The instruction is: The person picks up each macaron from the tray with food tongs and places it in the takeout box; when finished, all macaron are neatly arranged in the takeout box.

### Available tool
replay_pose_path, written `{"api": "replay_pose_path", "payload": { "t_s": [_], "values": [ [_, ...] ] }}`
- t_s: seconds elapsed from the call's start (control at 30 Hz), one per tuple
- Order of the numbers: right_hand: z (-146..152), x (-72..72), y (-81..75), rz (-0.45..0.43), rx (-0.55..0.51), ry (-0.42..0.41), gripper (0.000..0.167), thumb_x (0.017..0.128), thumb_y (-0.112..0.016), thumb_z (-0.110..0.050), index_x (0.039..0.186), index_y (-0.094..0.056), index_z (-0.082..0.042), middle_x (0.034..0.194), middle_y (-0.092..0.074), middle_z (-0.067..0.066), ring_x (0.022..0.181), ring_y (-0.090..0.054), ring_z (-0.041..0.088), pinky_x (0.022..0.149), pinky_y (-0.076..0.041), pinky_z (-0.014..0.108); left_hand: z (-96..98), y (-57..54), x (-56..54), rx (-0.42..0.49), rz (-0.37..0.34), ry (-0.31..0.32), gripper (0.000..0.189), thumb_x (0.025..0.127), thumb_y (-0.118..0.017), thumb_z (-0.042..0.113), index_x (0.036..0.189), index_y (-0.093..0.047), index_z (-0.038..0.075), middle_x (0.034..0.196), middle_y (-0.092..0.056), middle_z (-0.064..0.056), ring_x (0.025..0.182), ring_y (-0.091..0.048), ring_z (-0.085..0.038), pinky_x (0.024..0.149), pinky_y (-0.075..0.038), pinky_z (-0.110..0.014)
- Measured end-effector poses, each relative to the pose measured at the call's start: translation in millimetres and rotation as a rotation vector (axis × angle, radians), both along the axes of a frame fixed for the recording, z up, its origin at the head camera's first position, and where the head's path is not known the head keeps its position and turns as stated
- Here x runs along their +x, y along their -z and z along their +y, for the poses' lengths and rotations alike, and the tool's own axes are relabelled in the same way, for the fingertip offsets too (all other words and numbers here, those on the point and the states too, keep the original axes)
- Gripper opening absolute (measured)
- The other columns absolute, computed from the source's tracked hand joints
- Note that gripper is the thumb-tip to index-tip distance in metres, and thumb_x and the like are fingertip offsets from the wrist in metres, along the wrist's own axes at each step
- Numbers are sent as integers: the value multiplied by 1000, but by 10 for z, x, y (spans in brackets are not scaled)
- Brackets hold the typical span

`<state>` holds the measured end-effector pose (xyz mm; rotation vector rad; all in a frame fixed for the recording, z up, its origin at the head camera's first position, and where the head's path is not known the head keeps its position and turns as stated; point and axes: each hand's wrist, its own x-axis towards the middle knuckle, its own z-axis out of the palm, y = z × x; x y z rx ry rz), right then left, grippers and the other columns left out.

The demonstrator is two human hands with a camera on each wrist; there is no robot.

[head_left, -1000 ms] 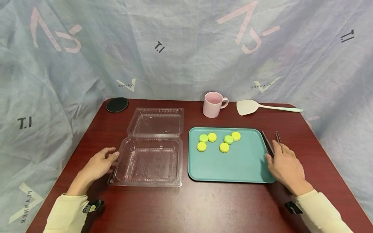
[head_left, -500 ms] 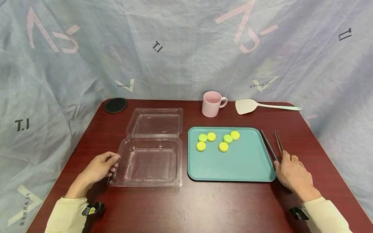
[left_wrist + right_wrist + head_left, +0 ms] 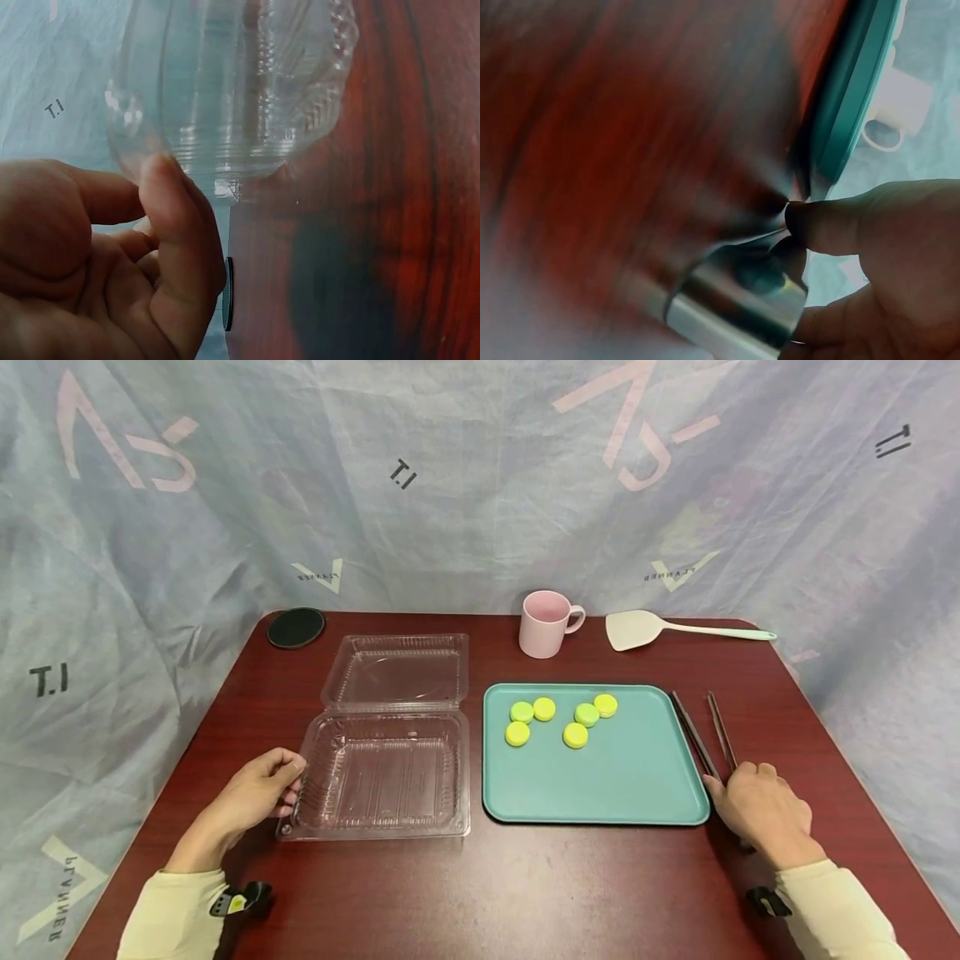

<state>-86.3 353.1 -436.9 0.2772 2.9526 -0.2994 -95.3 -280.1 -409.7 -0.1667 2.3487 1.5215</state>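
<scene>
On the left lies a clear plastic clamshell container (image 3: 390, 781), its lid (image 3: 401, 672) folded back behind it. My left hand (image 3: 251, 793) pinches the container's left rim; in the left wrist view the thumb (image 3: 176, 217) overlaps the clear plastic edge. At the right, my right hand (image 3: 761, 810) grips metal tongs (image 3: 696, 735) near their closed end, the two arms spread and pointing away from me. The right wrist view shows the tongs' shiny bent end (image 3: 735, 307) at the fingers. Several yellow and green macarons (image 3: 517, 733) sit on the teal tray (image 3: 600, 789) between the hands.
Behind the tray stands a pink mug (image 3: 542, 631). To its right lies a white spatula (image 3: 637, 630) with a pale green handle, and a black round coaster (image 3: 296, 627) lies at the back left. A grey cloth (image 3: 480, 493) hangs behind the table.
My right hand has slid back along the tongs towards me and now holds them near the closed end. My left thumb and fingers have come together on the container's rim.
</scene>
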Motion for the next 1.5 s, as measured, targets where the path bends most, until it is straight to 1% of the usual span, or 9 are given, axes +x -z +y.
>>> {"api": "replay_pose_path", "payload": {
  "t_s": [0.2, 0.37, 0.6, 0.9, 1.07, 1.13, 1.23, 1.33, 1.5],
  "values": [
    [24, -33, 8, 1, 4, 9, 64, 101, -52, -45, 99, -47, 20, 90, -47, 35, 77, -54, 54, 52, -42, 59, -8, -2, 4, 23, -6, -3, 24, 109, -43, 14, 113, -45, -9, 84, -48, -6, 68, -51, -14, 56, -50, -27],
    [47, -44, -3, -40, -19, 30, 66, 101, -50, -49, 99, -46, 17, 87, -50, 31, 72, -56, 51, 53, -42, 57, -13, 10, -1, 20, -13, -4, 24, 109, -43, 15, 114, -46, -9, 84, -48, -6, 68, -51, -14, 56, -50, -27],
    [88, -42, -54, -85, -27, 41, 68, 102, -48, -51, 100, -46, 17, 89, -52, 31, 77, -56, 55, 57, -43, 59, -6, 23, -11, 32, -21, -9, 23, 109, -43, 13, 114, -45, -9, 84, -48, -6, 69, -51, -14, 57, -50, -27],
    [113, -33, -98, 14, -27, 36, 61, 104, -47, -44, 94, -45, 16, 84, -53, 35, 75, -55, 60, 53, -43, 62, 6, 1, 1, 15, -26, -19, 24, 109, -42, 15, 116, -44, -9, 85, -48, -8, 70, -51, -15, 57, -50, -28],
    [140, -28, -92, 46, -78, 37, 64, 105, -43, -46, 97, -43, 17, 81, -54, 36, 70, -56, 59, 49, -43, 60, 13, 2, -13, 11, -18, -19, 24, 110, -42, 15, 117, -43, -8, 86, -48, -7, 70, -50, -14, 58, -50, -27],
    [151, -32, -88, 57, -88, 21, 66, 104, -46, -47, 100, -44, 19, 83, -54, 37, 73, -56, 58, 52, -44, 61, 16, 7, -14, 10, -14, -19, 24, 110, -42, 15, 117, -43, -8, 86, -48, -7, 70, -50, -14, 58, -50, -27],
    [174, -35, -91, 65, -91, -14, 64, 100, -58, -40, 103, -46, 23, 89, -50, 39, 78, -55, 58, 60, -45, 63, 19, 15, -10, 4, -12, -18, 24, 110, -42, 14, 117, -43, -8, 86, -48, -7, 70, -51, -14, 58, -51, -27],
    [203, -30, -99, 70, -91, -39, 55, 92, -66, -25, 106, -48, 25, 92, -45, 40, 78, -53, 55, 63, -45, 63, 21, 17, -6, 1, -13, -17, 24, 110, -42, 15, 117, -43, -8, 86, -48, -7, 70, -51, -14, 58, -51, -27],
    [225, 6, -79, 112, -99, -52, 54, 84, -64, -12, 112, -46, 30, 93, -44, 41, 75, -53, 52, 62, -45, 62, 23, 9, -7, 5, -21, -21, 25, 110, -41, 16, 118, -43, -8, 87, -48, -8, 70, -51, -14, 58, -51, -28]
  ]
}}
